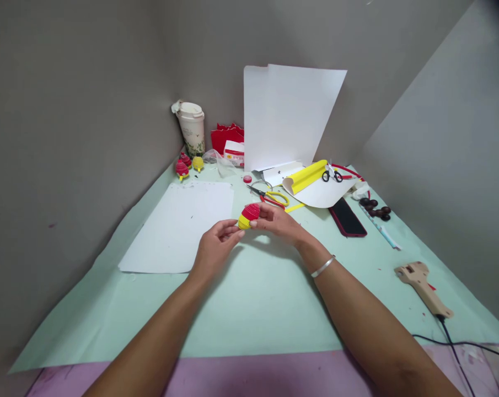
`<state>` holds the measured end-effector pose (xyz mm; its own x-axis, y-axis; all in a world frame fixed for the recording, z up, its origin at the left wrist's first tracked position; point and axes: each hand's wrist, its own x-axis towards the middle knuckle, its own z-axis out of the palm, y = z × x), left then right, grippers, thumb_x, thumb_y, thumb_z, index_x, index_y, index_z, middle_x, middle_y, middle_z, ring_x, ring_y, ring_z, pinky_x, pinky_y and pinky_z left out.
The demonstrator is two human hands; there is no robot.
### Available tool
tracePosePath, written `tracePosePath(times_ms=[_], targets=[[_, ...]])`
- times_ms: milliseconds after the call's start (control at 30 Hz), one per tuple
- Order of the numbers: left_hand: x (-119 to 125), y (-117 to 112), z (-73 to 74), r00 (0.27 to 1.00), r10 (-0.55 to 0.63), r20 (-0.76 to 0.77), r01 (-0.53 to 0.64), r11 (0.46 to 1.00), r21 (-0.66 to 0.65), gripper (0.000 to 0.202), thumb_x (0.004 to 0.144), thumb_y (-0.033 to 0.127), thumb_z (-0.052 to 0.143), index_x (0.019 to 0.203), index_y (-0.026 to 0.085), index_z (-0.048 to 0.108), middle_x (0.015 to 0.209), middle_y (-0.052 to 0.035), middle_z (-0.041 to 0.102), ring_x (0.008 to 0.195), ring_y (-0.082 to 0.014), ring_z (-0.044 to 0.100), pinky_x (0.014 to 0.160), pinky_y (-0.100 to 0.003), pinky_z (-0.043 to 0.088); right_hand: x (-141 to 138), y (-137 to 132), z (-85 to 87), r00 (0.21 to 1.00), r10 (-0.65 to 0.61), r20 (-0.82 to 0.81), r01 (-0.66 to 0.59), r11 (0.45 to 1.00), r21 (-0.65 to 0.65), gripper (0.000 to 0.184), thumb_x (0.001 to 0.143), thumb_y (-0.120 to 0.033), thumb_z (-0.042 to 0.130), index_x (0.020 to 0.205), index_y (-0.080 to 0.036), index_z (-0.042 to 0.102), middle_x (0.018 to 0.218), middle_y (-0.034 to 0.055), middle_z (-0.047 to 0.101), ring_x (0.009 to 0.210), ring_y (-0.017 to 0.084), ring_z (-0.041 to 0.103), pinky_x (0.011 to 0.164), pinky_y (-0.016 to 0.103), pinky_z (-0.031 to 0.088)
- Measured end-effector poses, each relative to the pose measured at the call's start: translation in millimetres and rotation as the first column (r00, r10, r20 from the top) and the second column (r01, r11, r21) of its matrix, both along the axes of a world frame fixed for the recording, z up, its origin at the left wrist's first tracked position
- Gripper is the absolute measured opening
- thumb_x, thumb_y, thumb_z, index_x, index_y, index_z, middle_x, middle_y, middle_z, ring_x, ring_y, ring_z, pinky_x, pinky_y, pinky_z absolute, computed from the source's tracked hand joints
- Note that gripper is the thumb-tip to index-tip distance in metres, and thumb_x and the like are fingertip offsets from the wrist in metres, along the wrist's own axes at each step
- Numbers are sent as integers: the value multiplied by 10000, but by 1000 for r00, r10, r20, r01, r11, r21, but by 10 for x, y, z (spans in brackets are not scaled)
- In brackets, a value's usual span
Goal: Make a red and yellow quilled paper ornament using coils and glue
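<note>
A small rounded craft piece of ridged, coiled strips, red on top and yellow below (250, 214), is held tilted above the table. My right hand (279, 223) grips its right side between thumb and fingers. My left hand (218, 242) pinches at its lower yellow edge from the left; what lies between these fingertips is partly hidden. Just behind the piece lie yellow-and-red-handled scissors (269, 194). Similar coiled pieces, red and yellow (182, 169) and plain yellow (198, 163), stand at the back left.
White paper (178, 229) lies on the left. A lidded cup (192, 129), upright white sheets (293, 116) and a yellow roll (309, 176) are at the back. On the right are a phone (347, 216), dark beads (375, 209) and a corded glue gun (425, 289).
</note>
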<state>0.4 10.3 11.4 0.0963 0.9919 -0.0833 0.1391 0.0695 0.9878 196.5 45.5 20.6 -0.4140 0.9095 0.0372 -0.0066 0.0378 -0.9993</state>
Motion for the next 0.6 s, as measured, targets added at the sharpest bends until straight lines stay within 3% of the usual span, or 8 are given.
tracePosePath(times_ms=[233, 600], targets=[[-9, -7, 53, 999, 41, 9, -41, 998, -53, 382, 751, 437, 733, 1042, 191, 712, 945, -59, 755, 854, -199, 671, 703, -273, 493, -27, -6, -33, 1000, 8, -3, -8, 1000, -6, 418, 754, -311, 773, 1140, -217, 642, 1155, 57, 688, 1106, 226, 632, 1008, 397, 474], [-17, -6, 49, 998, 55, 24, -53, 997, -61, 328, 735, 411, 762, 992, 209, 735, 880, -28, 761, 776, -161, 661, 647, -233, 473, -44, -28, -4, 1000, 1, 6, -1, 1000, -5, 421, 751, -303, 771, 1141, -206, 643, 1155, 63, 693, 1098, 231, 640, 1004, 401, 475]])
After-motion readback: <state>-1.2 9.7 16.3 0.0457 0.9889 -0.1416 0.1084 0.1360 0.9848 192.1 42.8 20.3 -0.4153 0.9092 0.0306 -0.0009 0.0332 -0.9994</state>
